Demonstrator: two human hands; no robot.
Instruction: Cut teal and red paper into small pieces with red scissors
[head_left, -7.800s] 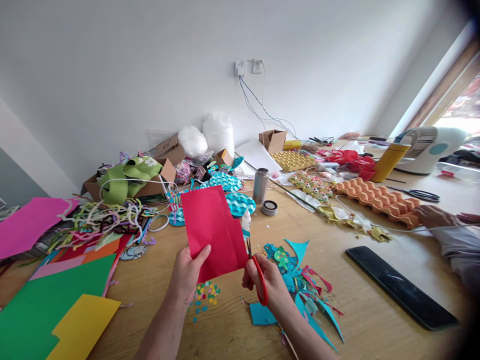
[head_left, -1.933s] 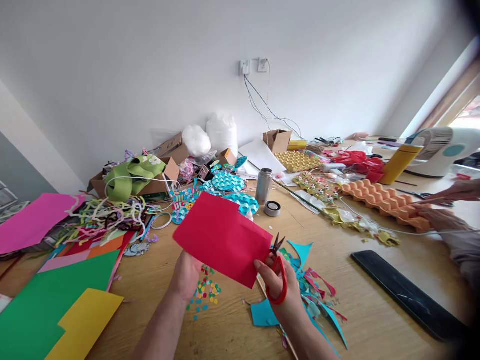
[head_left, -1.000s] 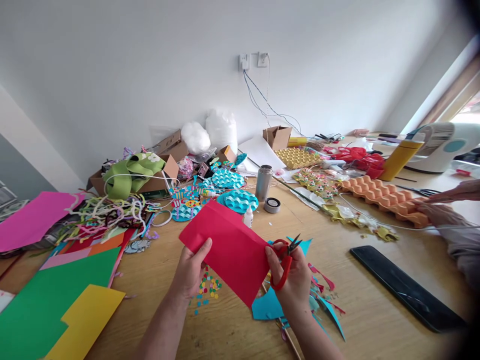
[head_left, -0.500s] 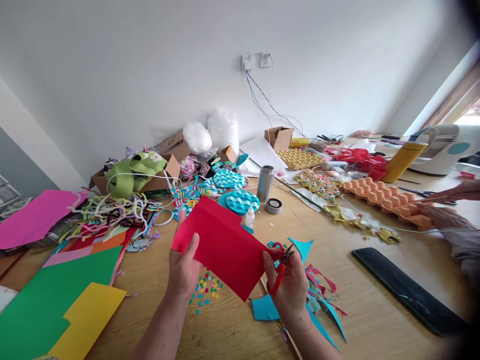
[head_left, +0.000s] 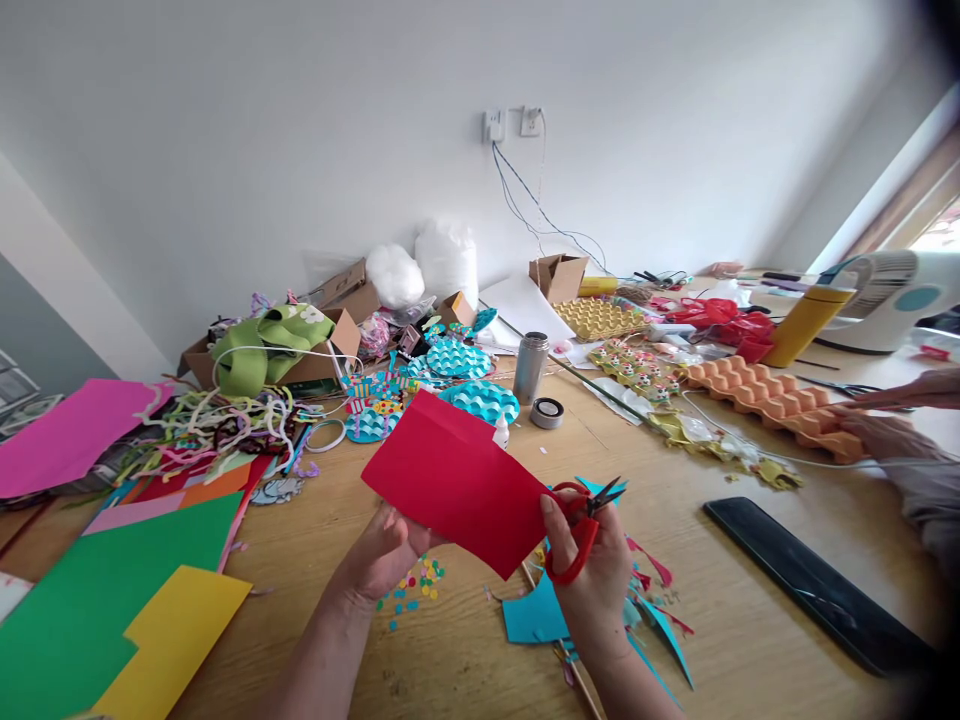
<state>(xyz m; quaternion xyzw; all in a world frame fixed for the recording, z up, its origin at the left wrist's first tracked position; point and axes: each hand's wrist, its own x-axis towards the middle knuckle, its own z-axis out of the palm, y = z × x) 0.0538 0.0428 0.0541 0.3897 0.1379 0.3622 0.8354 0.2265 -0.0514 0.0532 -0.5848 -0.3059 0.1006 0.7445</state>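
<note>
A sheet of red paper (head_left: 457, 475) is held up, tilted, above the table. My left hand (head_left: 386, 555) is closed at its lower left edge, palm up, with the fingers partly hidden behind the sheet. At the right corner, the thumb of my right hand (head_left: 592, 570) pinches the paper. The same hand carries red-handled scissors (head_left: 577, 545), their dark blades slightly apart and pointing up and away from the sheet. Blue paper offcuts (head_left: 536, 612) lie under my right hand. Small coloured paper dots (head_left: 420, 580) are scattered below the sheet.
Green (head_left: 150, 540) and yellow sheets (head_left: 176, 635) lie at left. A steel flask (head_left: 531, 365), glue bottle (head_left: 501, 430) and blue egg-tray pieces (head_left: 480, 400) stand behind. At right are a black phone-like slab (head_left: 810, 580) and another person's hand (head_left: 877, 435) on an orange egg tray (head_left: 772, 400).
My left hand has slid down from the left side of the red paper to its lower edge. The sheet and my right hand with the scissors have shifted slightly right.
</note>
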